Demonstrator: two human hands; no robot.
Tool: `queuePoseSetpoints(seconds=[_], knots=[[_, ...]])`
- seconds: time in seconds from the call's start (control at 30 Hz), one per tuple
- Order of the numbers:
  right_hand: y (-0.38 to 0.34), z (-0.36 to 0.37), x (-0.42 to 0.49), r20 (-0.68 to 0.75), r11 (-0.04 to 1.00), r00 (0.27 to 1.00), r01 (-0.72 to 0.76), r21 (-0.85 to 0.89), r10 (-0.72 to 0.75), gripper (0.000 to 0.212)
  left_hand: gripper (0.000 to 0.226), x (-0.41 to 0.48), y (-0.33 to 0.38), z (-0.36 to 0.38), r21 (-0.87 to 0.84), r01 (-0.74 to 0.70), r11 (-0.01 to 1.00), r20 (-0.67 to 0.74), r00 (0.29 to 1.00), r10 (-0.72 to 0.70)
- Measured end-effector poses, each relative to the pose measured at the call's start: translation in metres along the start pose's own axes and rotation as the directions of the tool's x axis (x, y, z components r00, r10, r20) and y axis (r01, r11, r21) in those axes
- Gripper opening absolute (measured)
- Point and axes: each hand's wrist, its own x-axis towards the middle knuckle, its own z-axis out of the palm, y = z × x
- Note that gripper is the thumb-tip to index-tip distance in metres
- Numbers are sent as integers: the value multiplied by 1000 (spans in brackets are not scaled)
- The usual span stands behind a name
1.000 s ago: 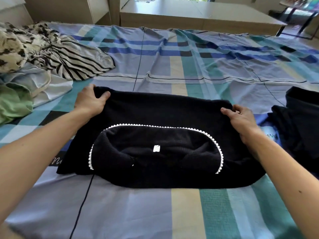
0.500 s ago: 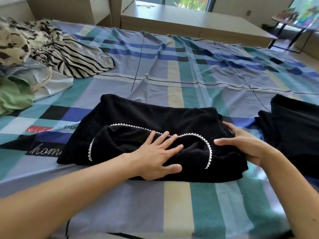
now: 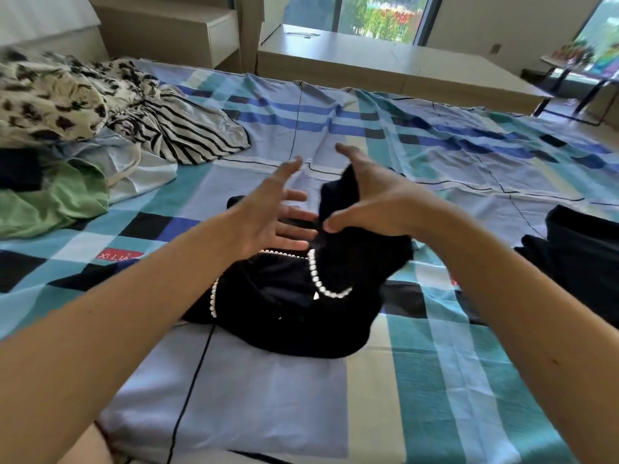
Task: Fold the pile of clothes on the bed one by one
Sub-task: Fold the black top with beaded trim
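Observation:
A black top (image 3: 294, 306) with a white bead-trimmed neckline lies bunched in the middle of the plaid bed sheet (image 3: 445, 390). My right hand (image 3: 378, 205) holds the top's right side lifted off the bed and turned towards the left, with black cloth standing up against its palm. My left hand (image 3: 271, 212) hovers just left of that raised fold, fingers spread, holding nothing. The unfolded pile sits at the left: a black-and-cream print piece (image 3: 50, 102), a striped one (image 3: 191, 135), a pale blue one (image 3: 137, 172) and a green one (image 3: 50, 202).
Dark clothes (image 3: 582, 262) lie at the bed's right edge. Beyond the far side of the bed stand a low wooden platform (image 3: 385, 65) under the windows and a bedside cabinet (image 3: 187, 31). A small table (image 3: 576, 65) is at the far right.
My right hand has lifted the top's right side and swung it leftwards. My left hand has come off the top's middle and now hovers with spread fingers. The camera tilted up.

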Motion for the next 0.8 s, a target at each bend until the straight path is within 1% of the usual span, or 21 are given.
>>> queuePoseSetpoints(seconds=[0.03,0.07,0.1,0.13,0.17,0.2,0.27,0.3,0.33,0.37,0.4,0.43,0.5,0.57,0.63,0.73,0.77,0.8], knots=[[-15,9,3,62,999,998,28,45,-31,113,81,1,3,-14,-46,33,998,3,999,-33],[-27,19,4,139,988,989,37,151,-58,109,85,1,6,-29,-79,57,995,9,998,-56],[-34,28,3,218,956,972,26,291,-93,104,83,1,6,-41,-104,71,992,17,997,-70],[-39,37,2,266,908,954,12,419,-136,97,77,1,4,-52,-96,69,993,14,998,-68],[-38,44,1,275,856,946,5,516,-171,90,67,1,1,-59,-39,60,997,13,998,-60],[-35,51,1,251,813,950,4,582,-185,82,57,1,-4,-63,49,56,997,-3,998,-56],[-26,62,5,156,753,976,11,658,-150,67,39,1,-15,-67,204,59,977,-96,995,-40],[-18,67,6,91,734,990,16,679,-106,59,35,3,-21,-68,242,64,968,-144,989,-29],[-9,71,8,26,724,998,21,690,-53,52,42,3,-24,-68,245,74,967,-174,984,-31],[0,76,10,-29,724,1000,17,690,5,46,54,3,-27,-67,237,93,967,-186,981,-49],[10,79,11,-73,733,995,4,680,63,40,65,2,-28,-65,257,117,959,-186,980,-70],[19,84,11,-104,744,988,-14,668,112,35,70,2,-29,-62,314,132,940,-185,980,-76],[36,93,10,-140,768,975,-44,639,173,27,60,2,-30,-55,440,112,891,-191,981,-29],[48,103,6,-161,803,968,-63,593,195,25,51,7,-24,-52,469,64,881,-209,977,40],[55,111,0,-180,853,971,-44,520,160,27,52,9,-10,-57,464,10,886,-214,972,101],[57,121,-7,-201,929,979,35,369,43,29,58,9,11,-78,522,-7,853,-247,956,159],[55,125,-8,-209,946,978,69,316,-2,31,63,10,12,-85,584,20,812,-266,949,168],[53,129,-10,-203,958,978,95,270,-40,32,73,9,9,-90,679,88,729,-293,943,159]])
